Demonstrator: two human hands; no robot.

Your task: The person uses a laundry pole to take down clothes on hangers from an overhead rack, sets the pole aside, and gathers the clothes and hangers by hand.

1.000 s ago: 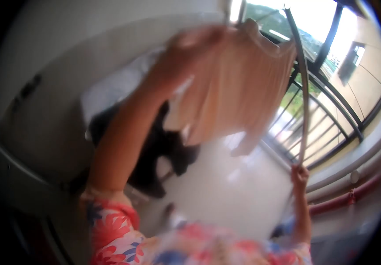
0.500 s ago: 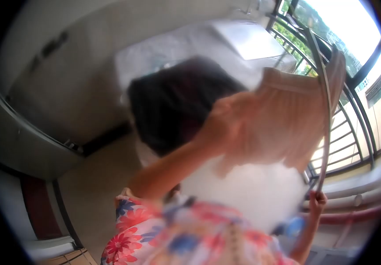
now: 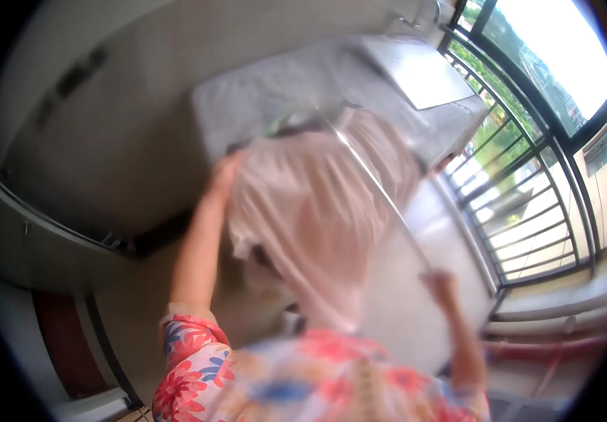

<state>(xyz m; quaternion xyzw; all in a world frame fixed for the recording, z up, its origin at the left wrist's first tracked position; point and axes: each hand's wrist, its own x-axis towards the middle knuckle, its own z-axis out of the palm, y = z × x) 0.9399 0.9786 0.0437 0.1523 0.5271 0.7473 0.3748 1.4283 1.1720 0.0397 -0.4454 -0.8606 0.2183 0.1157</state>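
A pinkish-beige garment with a gathered waistband (image 3: 310, 204), perhaps shorts or a skirt, hangs spread out in front of me. My left hand (image 3: 228, 172) is closed on its upper left edge, the fingers blurred. In my right hand (image 3: 441, 283), at the lower right, is the lower end of a thin metal pole (image 3: 381, 186). That pole slants up and left across the garment, and its tip reaches the waistband. Whether the tip is hooked to the garment I cannot tell. A strip of dark cloth (image 3: 303, 126) shows behind the waistband, the rest hidden.
Behind the garment stands a grey-covered surface (image 3: 247, 95) with a pale flat panel (image 3: 419, 70) on it. A barred window (image 3: 521, 190) is on the right, with pipes (image 3: 549, 327) below. A long pale wall or cabinet front (image 3: 57, 232) runs along the left.
The garment has swung from the right to the middle, now covering most of the dark cloth. My left hand moved left. My right hand moved up and left, and the pole now leans left.
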